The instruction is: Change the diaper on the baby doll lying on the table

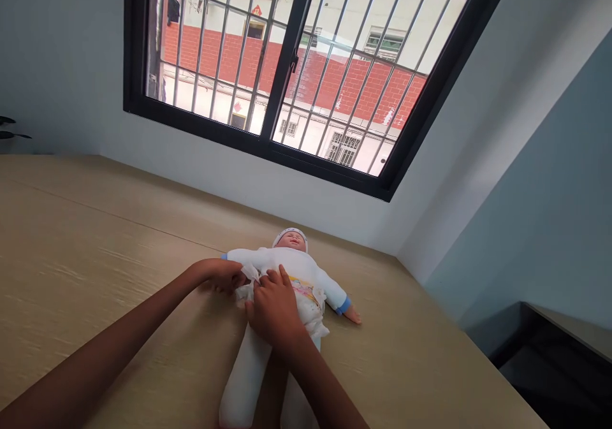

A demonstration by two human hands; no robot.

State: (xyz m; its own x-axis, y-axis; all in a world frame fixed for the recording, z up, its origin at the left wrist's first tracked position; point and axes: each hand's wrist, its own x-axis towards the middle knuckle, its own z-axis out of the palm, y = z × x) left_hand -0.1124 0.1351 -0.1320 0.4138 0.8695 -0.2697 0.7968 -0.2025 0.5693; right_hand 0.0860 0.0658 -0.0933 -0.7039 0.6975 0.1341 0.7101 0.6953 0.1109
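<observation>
A baby doll point(300, 262) in a white outfit with blue cuffs and a white cap lies face up on a wooden tabletop, its legs toward me. Round its hips is a white diaper point(310, 314) with a coloured, yellow-edged waistband. My left hand point(228, 277) is closed on the diaper's side edge at the doll's left-of-view hip; the fingertips are partly hidden. My right hand point(275, 303) rests palm down over the diaper's front, fingers spread toward the doll's belly. White diaper material shows between my two hands.
The light wooden tabletop point(119, 276) reaches back to a pale wall. A black-framed window point(261, 139) with metal bars is above it. A dark piece of furniture point(549, 365) stands at the lower right, and dark thin shapes point(12, 134) show at the left edge.
</observation>
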